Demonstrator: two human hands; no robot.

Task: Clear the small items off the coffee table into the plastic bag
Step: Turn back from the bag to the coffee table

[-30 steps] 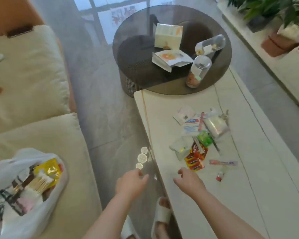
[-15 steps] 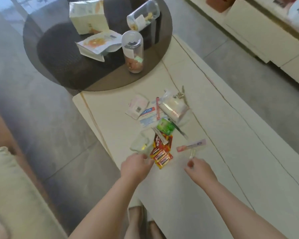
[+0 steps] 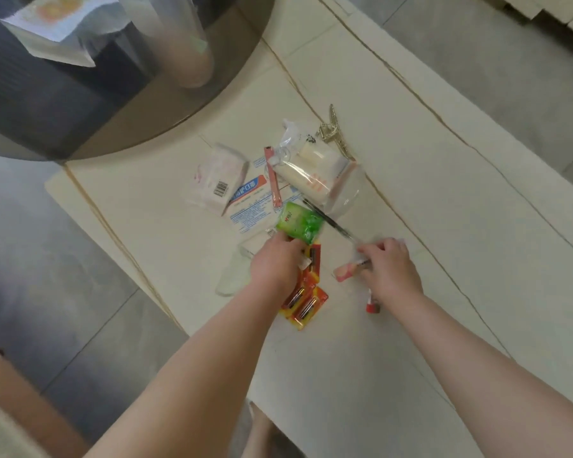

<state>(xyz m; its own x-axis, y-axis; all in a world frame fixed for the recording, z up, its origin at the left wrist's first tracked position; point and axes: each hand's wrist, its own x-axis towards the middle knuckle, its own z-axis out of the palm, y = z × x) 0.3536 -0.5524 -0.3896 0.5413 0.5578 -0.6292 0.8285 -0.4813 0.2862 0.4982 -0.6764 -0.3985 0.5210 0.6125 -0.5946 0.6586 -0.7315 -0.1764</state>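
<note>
- Landmark: green packet [image 3: 299,224], lying mid-pile on the pale tabletop [image 3: 444,226].
- Left hand [image 3: 275,264] sits just below the green packet, fingers curled down over the pile; fingertips at the packet's lower edge and over the top of the battery packs [image 3: 303,300]. Whether it actually pinches anything, I cannot tell.
- Right hand [image 3: 389,269], to the right of the green packet, fingers curled around a thin pink sachet [image 3: 346,271] that sticks out toward the batteries.
- Small red-capped tube [image 3: 372,304] lies right of the battery packs, just under the right wrist.
- Black pen [image 3: 328,219] runs diagonally from beside the green packet toward the right hand.
- Above the green packet: a blue-and-white flat packet [image 3: 248,201], tissue pack [image 3: 217,180], pink stick [image 3: 273,180], clear bag with white contents [image 3: 315,173], gold clip [image 3: 333,130].
- Crumpled clear wrapper [image 3: 234,276] lies left of the left hand.
- Plastic bag: not in view.
- Handling, as judged: all light. Film packets are soft and slick; pinch an edge or scoop several flat. Battery packs are stiffer and denser; take across the card. Pen and tube roll; grip mid-shaft. The clip may snag on film.
</note>
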